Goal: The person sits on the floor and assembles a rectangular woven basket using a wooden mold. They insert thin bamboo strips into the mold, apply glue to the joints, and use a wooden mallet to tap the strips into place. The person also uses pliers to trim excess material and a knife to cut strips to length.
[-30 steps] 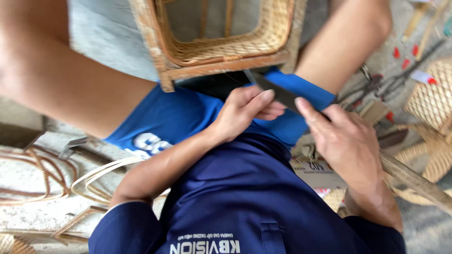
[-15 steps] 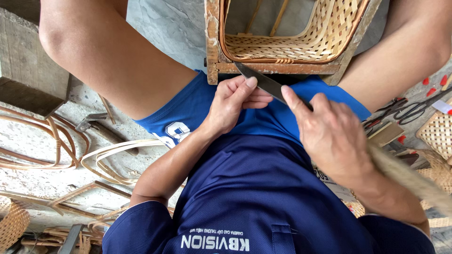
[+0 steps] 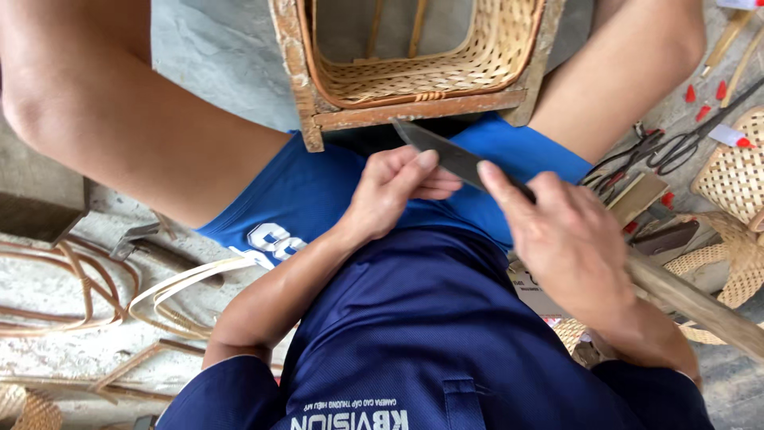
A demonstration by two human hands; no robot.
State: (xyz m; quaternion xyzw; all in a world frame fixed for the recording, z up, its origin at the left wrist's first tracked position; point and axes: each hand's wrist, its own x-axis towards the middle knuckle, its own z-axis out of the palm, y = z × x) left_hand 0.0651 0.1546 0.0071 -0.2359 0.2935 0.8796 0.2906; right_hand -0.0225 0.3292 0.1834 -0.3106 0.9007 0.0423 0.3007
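Observation:
My right hand [image 3: 569, 243] grips a knife [image 3: 454, 155] with a dark blade and a long wooden handle [image 3: 700, 306] that runs out to the lower right. The blade points up-left, its tip just under the wooden frame of a woven basket [image 3: 422, 64] standing between my knees. My left hand [image 3: 394, 191] is curled in my lap with its fingers closed and one fingertip resting against the blade's side. Anything under those fingers is hidden.
Coiled rattan strips [image 3: 167, 291] and bent cane lie on the concrete floor at the left. On the right are scissors [image 3: 684, 143], small red-tipped pieces, a woven basket piece [image 3: 736, 171] and flat wooden blocks [image 3: 637, 199]. My bare legs flank the basket.
The view has shifted, so the basket now sits more centred and higher. Both hands stay together at the blade, with its tip now close under the basket's frame.

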